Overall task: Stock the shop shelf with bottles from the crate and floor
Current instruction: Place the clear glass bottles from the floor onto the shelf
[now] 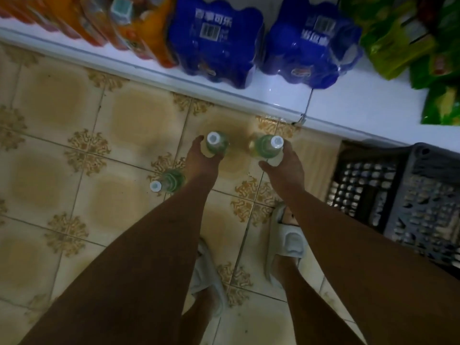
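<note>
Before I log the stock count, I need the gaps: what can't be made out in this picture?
- Head view, black crate: cut by the right edge; contents unreadable through dim blur.
- Bottles in the left hand and right hand: labels blurred, and fingers cover the sides.
- Floor bottle: label blurred; the left forearm hides part.
- Shelf: packs cut off by the top edge.

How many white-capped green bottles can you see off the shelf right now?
3: one in the left hand, bottle; one in the right hand, bottle; one standing on the floor beside the left forearm. The crate may hide more.
</note>
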